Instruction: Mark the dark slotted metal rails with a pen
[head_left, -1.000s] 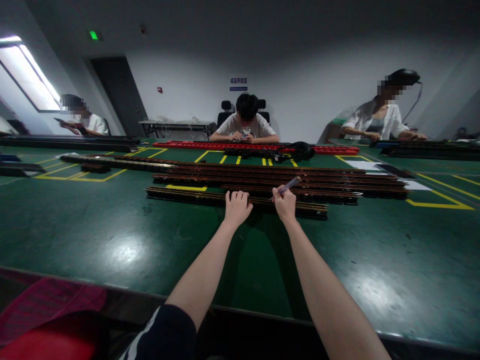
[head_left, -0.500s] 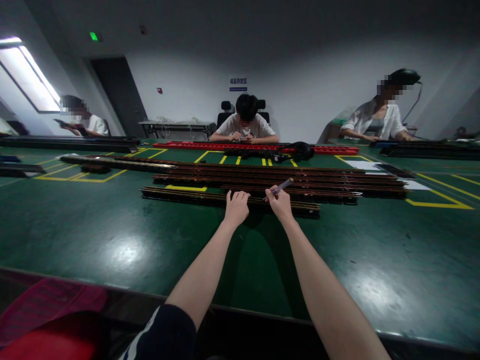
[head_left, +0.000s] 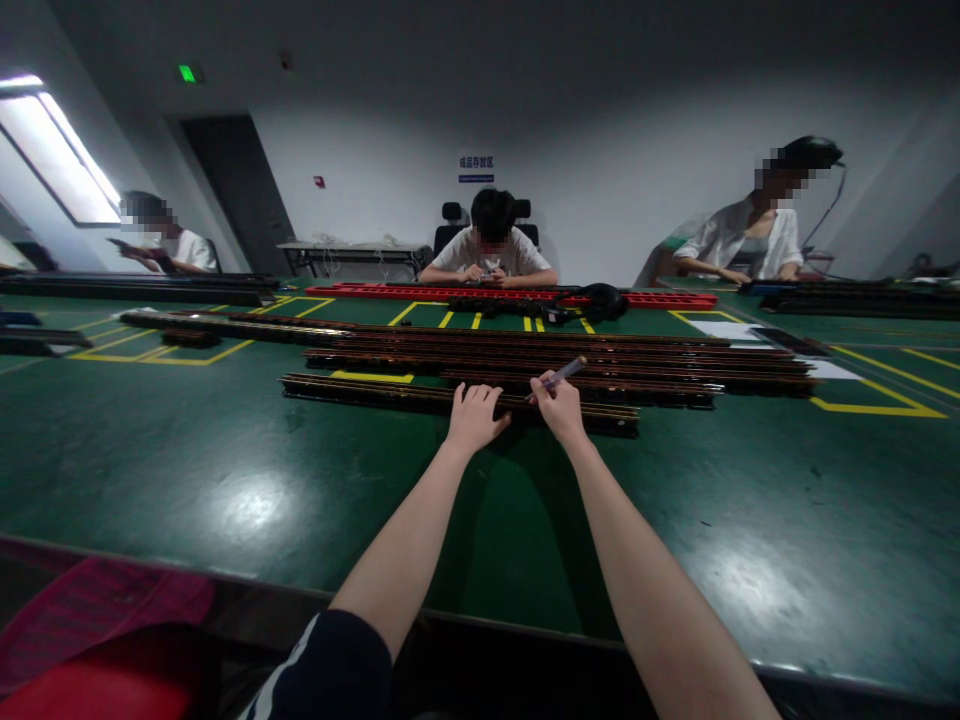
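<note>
A long dark strip with brown tracks (head_left: 360, 392) lies across the green table (head_left: 187, 470), nearest to me. My left hand (head_left: 474, 416) rests on it, fingers bent over its near edge and gripping it. Just to the right, my right hand (head_left: 561, 405) is closed around a thin pen-like tool (head_left: 556, 378) whose tip points down at the same strip. Several more long strips (head_left: 570, 350) lie in rows behind it.
Yellow lines (head_left: 877, 405) mark boxes on the table. A red rail (head_left: 420, 292) and a black cable bundle (head_left: 600, 300) lie at the far side, where a person sits facing me. Other people sit at the far left and far right. Red cloth (head_left: 90, 640) is at bottom left.
The near strip has slid a little to the left under my hands. Both hands moved slightly left with it; the tool stays in my right hand.
</note>
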